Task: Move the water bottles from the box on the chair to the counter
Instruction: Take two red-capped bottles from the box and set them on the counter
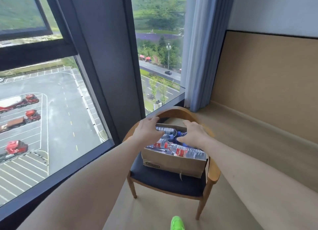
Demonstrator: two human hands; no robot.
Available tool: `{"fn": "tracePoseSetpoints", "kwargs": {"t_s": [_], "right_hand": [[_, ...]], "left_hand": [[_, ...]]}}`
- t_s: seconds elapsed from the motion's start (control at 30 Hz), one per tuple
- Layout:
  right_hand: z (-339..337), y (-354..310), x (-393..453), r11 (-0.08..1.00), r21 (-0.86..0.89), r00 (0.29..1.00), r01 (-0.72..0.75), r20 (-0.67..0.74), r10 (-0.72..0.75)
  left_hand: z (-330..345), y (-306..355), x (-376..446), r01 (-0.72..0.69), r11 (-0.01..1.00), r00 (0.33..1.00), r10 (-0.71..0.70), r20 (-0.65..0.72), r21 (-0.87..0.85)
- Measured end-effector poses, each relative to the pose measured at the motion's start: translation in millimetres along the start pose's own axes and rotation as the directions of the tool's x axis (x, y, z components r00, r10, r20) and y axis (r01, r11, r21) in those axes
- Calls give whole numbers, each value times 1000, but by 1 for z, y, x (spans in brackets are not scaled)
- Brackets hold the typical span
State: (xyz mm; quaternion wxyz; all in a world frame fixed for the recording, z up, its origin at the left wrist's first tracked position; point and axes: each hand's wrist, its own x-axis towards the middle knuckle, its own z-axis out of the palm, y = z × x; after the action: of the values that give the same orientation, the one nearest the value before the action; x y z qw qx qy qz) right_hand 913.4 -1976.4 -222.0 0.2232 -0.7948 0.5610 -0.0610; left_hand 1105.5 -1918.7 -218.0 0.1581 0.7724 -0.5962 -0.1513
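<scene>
In the head view, the water bottles (173, 146) lie on their sides in the cardboard box (173, 165) on the chair (165, 181), long axes running roughly left to right. The left hand (148, 130) and right hand (193, 135) reach over them with relaxed fingers; whether either grip holds a bottle cannot be told. Beige floor (258, 143), a window (51, 109) and blue curtain (197, 57) surround the chair.
</scene>
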Motion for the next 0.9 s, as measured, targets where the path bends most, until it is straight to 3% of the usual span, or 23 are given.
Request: {"fn": "tracePoseSetpoints", "kwargs": {"t_s": [0.43, 0.9], "right_hand": [[70, 71, 163, 994, 1, 921, -110, 377, 101], [173, 88, 217, 966, -215, 826, -141, 512, 234]], "left_hand": [[110, -23, 154, 187, 980, 934, -200, 296, 71], [198, -97, 215, -53, 956, 860, -103, 500, 288]]}}
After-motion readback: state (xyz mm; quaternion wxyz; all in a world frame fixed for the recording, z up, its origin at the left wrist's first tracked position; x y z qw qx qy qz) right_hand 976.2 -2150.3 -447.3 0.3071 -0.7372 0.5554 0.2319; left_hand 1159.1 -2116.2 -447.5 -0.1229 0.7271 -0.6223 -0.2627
